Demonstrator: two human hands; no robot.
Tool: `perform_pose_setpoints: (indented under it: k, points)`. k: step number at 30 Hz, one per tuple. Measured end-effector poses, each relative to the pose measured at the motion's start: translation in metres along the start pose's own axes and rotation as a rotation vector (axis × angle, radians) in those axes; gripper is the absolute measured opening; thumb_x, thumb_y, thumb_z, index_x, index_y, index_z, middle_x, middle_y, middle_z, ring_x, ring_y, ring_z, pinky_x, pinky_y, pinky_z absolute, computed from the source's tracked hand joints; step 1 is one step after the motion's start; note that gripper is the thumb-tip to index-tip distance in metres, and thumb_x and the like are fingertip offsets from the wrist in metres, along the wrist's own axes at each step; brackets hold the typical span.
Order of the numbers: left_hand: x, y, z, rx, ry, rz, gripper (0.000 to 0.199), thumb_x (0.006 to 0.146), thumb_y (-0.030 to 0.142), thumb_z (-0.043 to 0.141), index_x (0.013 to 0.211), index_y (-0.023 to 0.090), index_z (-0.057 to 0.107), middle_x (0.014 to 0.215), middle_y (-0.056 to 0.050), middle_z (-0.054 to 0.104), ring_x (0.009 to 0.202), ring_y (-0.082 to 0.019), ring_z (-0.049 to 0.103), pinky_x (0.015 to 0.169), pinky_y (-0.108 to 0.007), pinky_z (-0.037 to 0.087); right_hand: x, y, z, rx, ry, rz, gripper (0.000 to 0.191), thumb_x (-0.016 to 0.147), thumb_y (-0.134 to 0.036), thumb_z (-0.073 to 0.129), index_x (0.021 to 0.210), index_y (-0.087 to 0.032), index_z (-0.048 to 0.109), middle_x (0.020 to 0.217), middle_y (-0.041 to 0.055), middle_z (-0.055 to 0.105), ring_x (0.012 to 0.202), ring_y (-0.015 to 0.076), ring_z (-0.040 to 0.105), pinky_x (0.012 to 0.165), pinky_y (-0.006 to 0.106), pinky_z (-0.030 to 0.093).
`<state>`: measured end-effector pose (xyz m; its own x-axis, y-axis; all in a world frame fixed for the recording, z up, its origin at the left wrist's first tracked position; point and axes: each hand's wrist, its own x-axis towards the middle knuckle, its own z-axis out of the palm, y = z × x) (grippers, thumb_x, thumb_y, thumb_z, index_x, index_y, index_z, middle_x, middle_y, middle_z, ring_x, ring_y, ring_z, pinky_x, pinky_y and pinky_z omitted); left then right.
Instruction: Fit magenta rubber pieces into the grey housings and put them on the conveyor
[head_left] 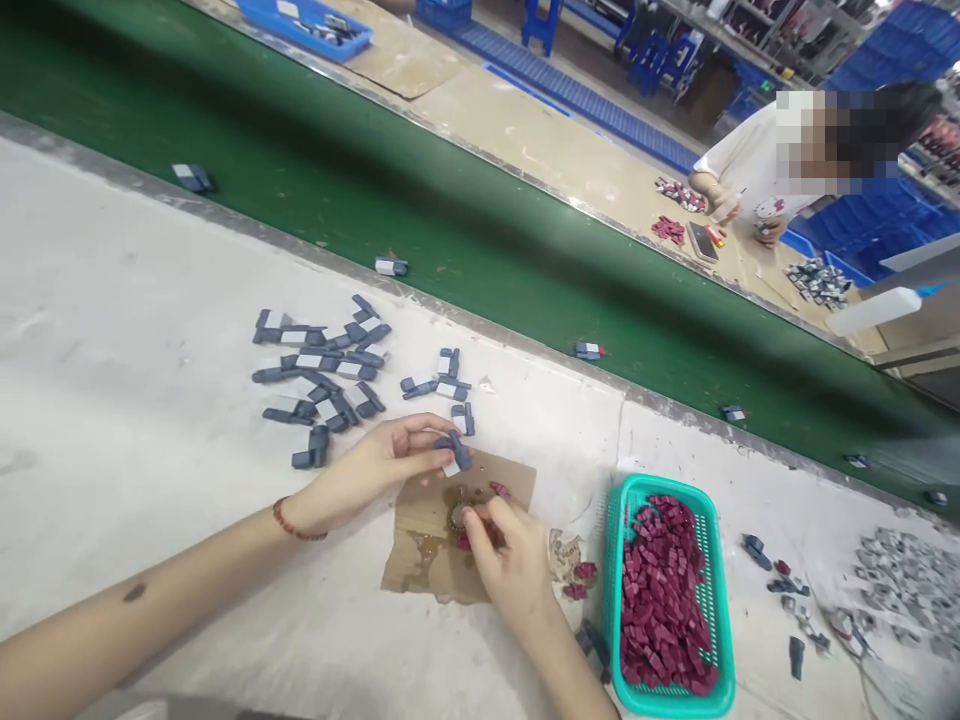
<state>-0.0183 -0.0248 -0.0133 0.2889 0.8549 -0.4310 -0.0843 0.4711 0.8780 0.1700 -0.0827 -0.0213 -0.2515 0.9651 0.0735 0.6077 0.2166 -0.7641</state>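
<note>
My left hand pinches a dark blue-grey part with a white face, held above the upper edge of a brown cardboard piece. Lower and to the right, my right hand has its thumb and fingers pressed together beside a small round toothed metal piece on the cardboard; what they hold, if anything, is hidden. Small dark red pieces lie near its fingers. Several similar blue-grey parts are spread on the table above my left hand.
At the right, a teal basket holds dark red pieces. Grey parts are piled beyond it. A green conveyor carrying scattered parts crosses behind. Across it, a person handles parts at another bench.
</note>
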Motion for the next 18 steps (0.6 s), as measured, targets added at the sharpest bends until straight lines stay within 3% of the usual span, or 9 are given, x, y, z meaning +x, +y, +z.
perform_pose_setpoints:
  k: [4,8,12,15,18]
  points:
    - [-0.004,-0.013,-0.001,-0.139,-0.023,-0.05,0.042,0.067,0.04,0.081,0.099,0.018,0.064,0.09,-0.005,0.071,0.074,-0.019,0.067,0.07,-0.03,0.054,0.001,0.004,0.009,-0.174,-0.015,-0.136,0.035,0.098,-0.024,0.038,0.064,-0.023,0.048,0.056,-0.0012,0.054,0.049,0.0134,0.05,0.049,0.023,0.039]
    - [-0.007,-0.017,0.0,-0.186,-0.047,-0.049,0.036,0.067,0.034,0.08,0.094,0.019,0.06,0.087,-0.003,0.067,0.082,-0.02,0.067,0.076,-0.031,0.053,0.001,0.004,0.011,-0.238,-0.023,-0.167,0.033,0.098,-0.021,0.038,0.067,-0.023,0.049,0.058,-0.0006,0.055,0.05,0.0139,0.052,0.05,0.024,0.039]
    - [-0.007,-0.02,-0.002,-0.166,-0.028,-0.004,0.032,0.067,0.03,0.081,0.084,0.019,0.056,0.081,0.0,0.063,0.078,-0.017,0.063,0.073,-0.028,0.052,0.002,0.004,0.012,-0.278,-0.003,-0.191,0.033,0.098,-0.02,0.037,0.068,-0.023,0.048,0.058,0.0003,0.056,0.05,0.0148,0.053,0.05,0.025,0.039]
    - [-0.006,-0.023,-0.003,-0.146,-0.036,0.028,0.032,0.067,0.029,0.081,0.086,0.018,0.057,0.089,-0.002,0.064,0.083,-0.018,0.063,0.074,-0.027,0.051,0.002,0.004,0.013,-0.281,-0.004,-0.2,0.032,0.098,-0.018,0.038,0.067,-0.024,0.046,0.058,0.0002,0.055,0.05,0.0151,0.053,0.05,0.025,0.039]
    - [-0.006,-0.027,-0.003,-0.134,-0.078,0.021,0.038,0.07,0.031,0.079,0.101,0.018,0.06,0.106,-0.007,0.066,0.096,-0.021,0.063,0.083,-0.031,0.052,0.001,0.003,0.013,-0.263,-0.012,-0.206,0.031,0.097,-0.017,0.039,0.068,-0.023,0.046,0.059,0.0006,0.055,0.051,0.0155,0.054,0.051,0.025,0.04]
